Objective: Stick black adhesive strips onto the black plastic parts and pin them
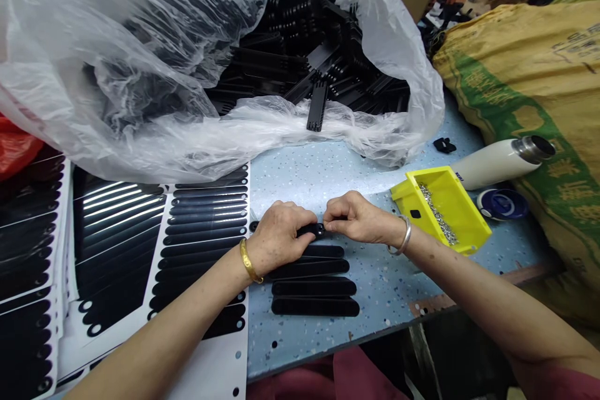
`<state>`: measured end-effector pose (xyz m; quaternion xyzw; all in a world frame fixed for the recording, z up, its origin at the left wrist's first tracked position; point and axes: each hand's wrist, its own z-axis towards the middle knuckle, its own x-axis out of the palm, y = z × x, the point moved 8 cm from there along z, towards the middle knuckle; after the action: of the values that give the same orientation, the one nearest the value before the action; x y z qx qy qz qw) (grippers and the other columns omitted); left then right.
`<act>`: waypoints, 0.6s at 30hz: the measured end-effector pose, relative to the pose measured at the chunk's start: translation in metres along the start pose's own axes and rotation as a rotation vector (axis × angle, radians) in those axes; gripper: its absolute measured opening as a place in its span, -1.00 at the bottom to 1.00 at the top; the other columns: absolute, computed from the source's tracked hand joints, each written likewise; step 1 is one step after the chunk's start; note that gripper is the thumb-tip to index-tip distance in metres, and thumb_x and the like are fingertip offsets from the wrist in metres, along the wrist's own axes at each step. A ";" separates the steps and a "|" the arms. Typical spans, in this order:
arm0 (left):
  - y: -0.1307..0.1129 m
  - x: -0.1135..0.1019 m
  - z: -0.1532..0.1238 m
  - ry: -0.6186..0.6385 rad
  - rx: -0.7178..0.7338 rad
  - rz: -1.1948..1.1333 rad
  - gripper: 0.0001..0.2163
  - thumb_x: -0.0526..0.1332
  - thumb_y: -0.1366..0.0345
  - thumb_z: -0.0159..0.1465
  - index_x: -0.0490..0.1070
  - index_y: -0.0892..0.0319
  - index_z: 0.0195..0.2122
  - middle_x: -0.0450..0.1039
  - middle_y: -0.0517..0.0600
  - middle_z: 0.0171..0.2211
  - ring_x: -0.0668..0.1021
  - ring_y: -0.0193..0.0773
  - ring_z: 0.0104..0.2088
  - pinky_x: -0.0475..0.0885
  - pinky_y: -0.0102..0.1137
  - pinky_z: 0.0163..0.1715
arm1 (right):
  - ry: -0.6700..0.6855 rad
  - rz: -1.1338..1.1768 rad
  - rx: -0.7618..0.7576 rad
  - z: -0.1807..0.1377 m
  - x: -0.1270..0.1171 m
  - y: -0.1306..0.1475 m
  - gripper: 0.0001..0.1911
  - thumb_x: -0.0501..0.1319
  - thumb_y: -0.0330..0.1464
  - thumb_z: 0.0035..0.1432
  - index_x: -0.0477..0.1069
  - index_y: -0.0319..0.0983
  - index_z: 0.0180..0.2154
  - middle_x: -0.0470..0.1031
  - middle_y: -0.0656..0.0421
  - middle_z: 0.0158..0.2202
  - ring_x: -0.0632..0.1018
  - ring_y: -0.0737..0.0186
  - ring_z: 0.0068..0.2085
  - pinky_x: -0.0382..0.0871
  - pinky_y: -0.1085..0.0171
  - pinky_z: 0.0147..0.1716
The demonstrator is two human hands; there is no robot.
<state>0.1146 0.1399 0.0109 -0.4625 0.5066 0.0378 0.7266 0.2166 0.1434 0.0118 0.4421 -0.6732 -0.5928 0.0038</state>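
My left hand [284, 231] is closed around a black strip with rounded ends [307, 230], holding it just above the blue speckled table. At the strip's right end, my right hand [349, 217] is pinched, fingertips touching or almost touching it; whatever sits between them is too small to make out. Below my hands several similar black strips [314, 288] lie in a stack of rows. Left of them are white sheets bearing rows of glossy black strip-shaped stickers [206, 219]. A yellow bin [464, 212] with small shiny metal pieces [438, 214] stands to the right.
A large clear plastic bag [187, 144] full of black plastic parts [281, 62] spreads across the back. On the right are a white bottle [492, 162], a blue round lid [504, 204], a small black part [444, 145] and a yellow woven sack [553, 94].
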 end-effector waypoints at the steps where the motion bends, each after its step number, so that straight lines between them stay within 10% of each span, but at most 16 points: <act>1: 0.000 0.000 0.000 -0.011 0.003 -0.010 -0.88 0.24 0.34 0.14 0.52 0.11 -0.30 0.56 -0.05 -0.41 0.54 -0.19 -0.32 0.33 -0.26 -0.21 | -0.005 -0.002 0.002 0.000 0.000 0.001 -0.85 0.17 -0.50 0.03 0.51 -0.33 -0.49 0.42 0.21 -0.53 0.40 0.35 -0.44 0.24 0.34 -0.42; 18: 0.000 -0.003 0.001 -0.017 0.011 -0.119 -0.87 0.25 0.30 0.16 0.56 0.09 -0.28 0.60 -0.06 -0.38 0.57 -0.22 -0.32 0.38 -0.30 -0.20 | -0.161 -0.042 -0.015 -0.013 -0.013 0.010 -0.86 0.21 -0.49 0.02 0.52 -0.28 -0.50 0.46 0.21 -0.52 0.44 0.33 -0.45 0.28 0.35 -0.41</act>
<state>0.1141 0.1421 0.0133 -0.4877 0.4720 -0.0044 0.7344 0.2255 0.1395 0.0308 0.4068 -0.6575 -0.6314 -0.0593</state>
